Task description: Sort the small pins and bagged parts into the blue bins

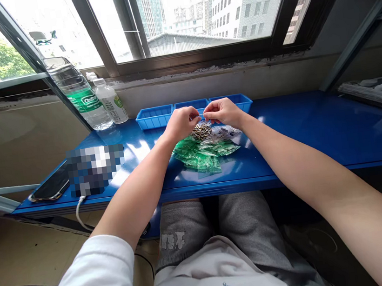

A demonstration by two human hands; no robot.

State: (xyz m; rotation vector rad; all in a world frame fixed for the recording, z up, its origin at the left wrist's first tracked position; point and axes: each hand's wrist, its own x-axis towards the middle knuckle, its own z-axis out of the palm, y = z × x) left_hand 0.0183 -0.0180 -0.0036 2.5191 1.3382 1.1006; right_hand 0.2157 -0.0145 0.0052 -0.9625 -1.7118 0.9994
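Observation:
My left hand (184, 122) and my right hand (224, 112) are raised close together over the pile, fingertips pinched and almost meeting. Something thin and small spans the gap between them, too small to name. Just below lies a heap of small brass-coloured metal pieces (202, 132), possibly screws. Right of it are clear plastic bags (224, 133) with greyish contents. Several green plastic zip bags (201, 155) spread toward the table's front edge. Behind my hands stands a row of three blue bins (156, 117), partly covered by my fingers.
The blue table (303, 137) runs below a window. At the back left stand a large water bottle (83, 101) and a smaller bottle (111, 102). A phone (50, 182) and a white cable (78, 211) lie at left, beside a blurred-out patch. Metal shelf posts flank both sides.

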